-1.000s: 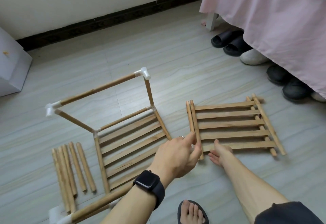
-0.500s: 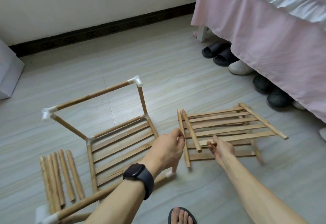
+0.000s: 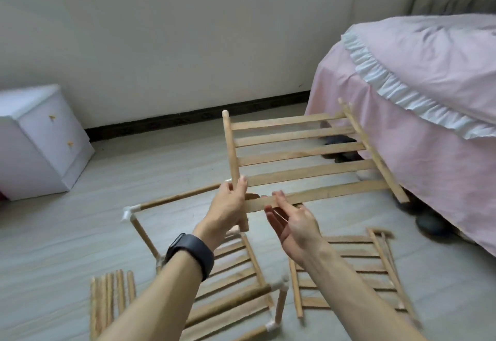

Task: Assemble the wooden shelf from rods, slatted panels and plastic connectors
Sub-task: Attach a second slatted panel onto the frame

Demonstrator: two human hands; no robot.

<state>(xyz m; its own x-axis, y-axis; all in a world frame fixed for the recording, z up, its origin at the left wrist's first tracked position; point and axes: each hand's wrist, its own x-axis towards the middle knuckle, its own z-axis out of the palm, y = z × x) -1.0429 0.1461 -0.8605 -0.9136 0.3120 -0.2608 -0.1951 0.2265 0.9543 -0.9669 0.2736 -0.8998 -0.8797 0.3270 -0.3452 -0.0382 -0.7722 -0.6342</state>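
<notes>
Frame on the floor is part-built (one tier, by my guess). Left hand grips a panel held in the air; right hand lies open under its lowest slat. A spare panel and loose rods remain.

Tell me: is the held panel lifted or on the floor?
Lifted: the left hand grips the panel by its rod, above the floor.

Open floor runs between the white nightstand and the partly built shelf frame. Obstacles: loose rods near left, floor-lying slatted panel near right, pink bed skirt along the right, raised slatted panel in mid-air at centre.
</notes>
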